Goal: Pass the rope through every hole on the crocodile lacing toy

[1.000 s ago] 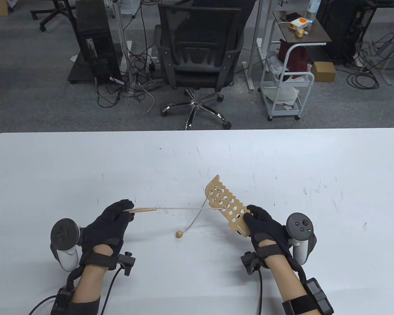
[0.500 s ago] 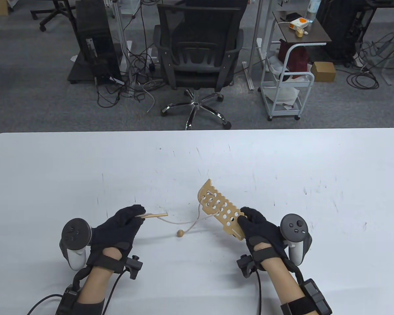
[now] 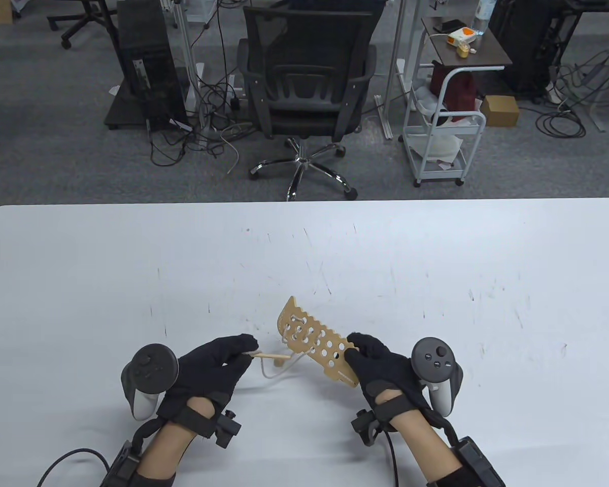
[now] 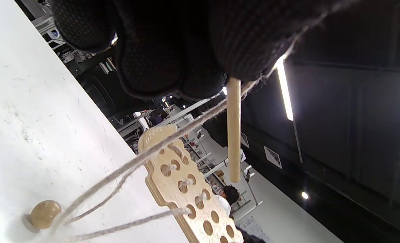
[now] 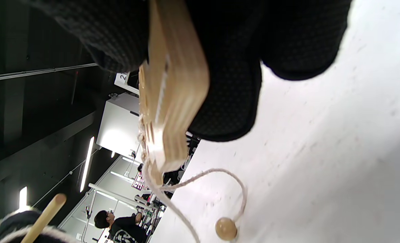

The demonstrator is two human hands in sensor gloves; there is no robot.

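Observation:
The wooden crocodile lacing toy [image 3: 314,346] is tilted above the white table [image 3: 436,264], its head end laced with pale rope [image 3: 276,374]. My right hand [image 3: 356,349] grips its near end, fingers [image 5: 227,101] curled round the board [image 5: 173,87]. My left hand [image 3: 251,351] pinches the wooden needle [image 3: 273,356], which points right at the toy. In the left wrist view the fingers [image 4: 166,50] hold the needle [image 4: 233,135] close beside the toy's holes [image 4: 186,189]. The rope [image 4: 135,162] hangs slack down to the bead [image 4: 44,213] on the table. The bead [image 5: 226,228] also shows in the right wrist view.
Beyond the table's far edge stand a black office chair [image 3: 304,76] and a white cart [image 3: 444,127]. The table's near edge lies just behind both wrists.
Both hands have drawn together and nearer to me. The left hand brought the needle rightward, the right hand carried the toy leftward, and the taut rope has gone slack.

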